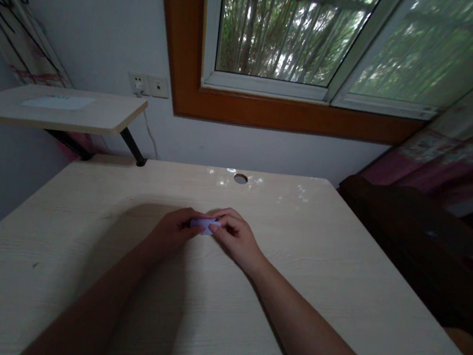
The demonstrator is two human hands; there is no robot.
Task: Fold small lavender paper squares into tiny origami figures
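Pinching small pale-lilac rectangular piece (206,225), probably paper, between your left hand (180,222) and right hand (232,231), nearside of round hole (240,179) in pale wood-grain worktop (330,256); press evenly.

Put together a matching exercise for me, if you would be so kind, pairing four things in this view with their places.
Things:
1. Round hole
2. Lilac piece
3. White sheet
4. Wall sockets

Places:
A. Held between the left hand and the right hand
B. Beside the brown window frame, on its left
C. Near the far edge of the desk
D. On top of the raised shelf

Pairs: 1-C, 2-A, 3-D, 4-B
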